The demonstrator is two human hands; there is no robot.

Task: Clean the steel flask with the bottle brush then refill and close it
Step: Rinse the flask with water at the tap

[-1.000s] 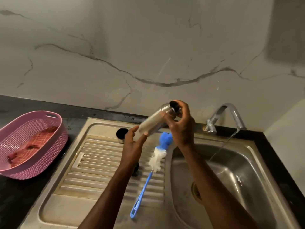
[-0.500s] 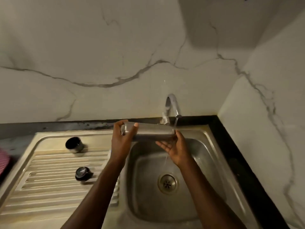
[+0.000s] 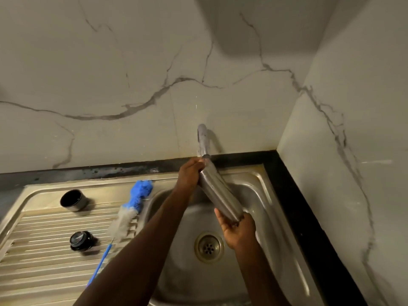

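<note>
From the head view, both forearms reach out over the sink basin [image 3: 260,195]. The left hand [image 3: 189,174] is raised up by the tap [image 3: 203,140], its fingers curled round the top end of the steel flask [image 3: 218,192], right under the spout. The flask slants down from those fingers to the right hand [image 3: 237,230], which lies palm up, fingers fairly straight and close together, cradling the flask's lower end above the drain [image 3: 208,247].

Left of the left hand's fingers, the bottle brush [image 3: 130,212] lies on the ribbed draining board [image 3: 44,261], blue tip near the basin's edge, handle partly hidden by the left forearm. Farther left sit a steel cup [image 3: 74,200] and a black stopper [image 3: 82,240], well apart from both hands.
</note>
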